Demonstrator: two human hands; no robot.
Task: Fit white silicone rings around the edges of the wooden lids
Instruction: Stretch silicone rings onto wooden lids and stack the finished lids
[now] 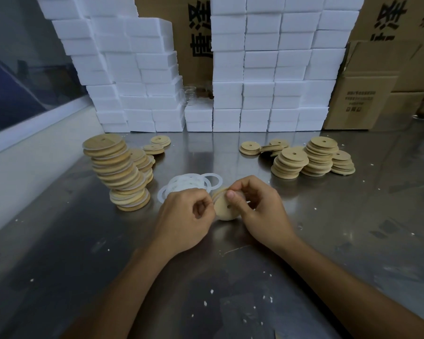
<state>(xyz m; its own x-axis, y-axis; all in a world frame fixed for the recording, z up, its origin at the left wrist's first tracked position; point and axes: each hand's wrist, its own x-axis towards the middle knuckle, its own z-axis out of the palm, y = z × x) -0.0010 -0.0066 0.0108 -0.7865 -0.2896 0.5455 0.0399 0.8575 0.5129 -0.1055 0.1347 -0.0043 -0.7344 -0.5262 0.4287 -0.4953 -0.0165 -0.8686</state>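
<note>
Right hand (257, 206): a wooden lid (224, 209) is held on edge just above the steel table (353, 216), thumb pressed on its face near the centre hole, fingers curled behind. Left hand (189, 214): fingers curled in, thumb and forefinger pinched at the lid's left rim. A ring is probably being worked onto that edge, but it can't be made out clearly at the pinch point.

Loose white silicone rings (189, 183) are piled flat on the table just behind the hands, touching nothing else.

Progress, judged from the stacks:
- Tall leaning stack (118, 167) at left shows pale bands at the lid edges, so these are taken as fitted. A shorter stack (142, 160) sits behind it, and a few lids (157, 144) lie further back.
- Three stacks of bare lids (313, 157) at right, plus a few scattered ones (260, 146) beside them, are taken as still to be done.

Roughly half is done by count of visible lids. Ring supply looks smaller than the bare-lid count.

White foam boxes (255, 69) and cardboard cartons (367, 99) are stacked along the back.
</note>
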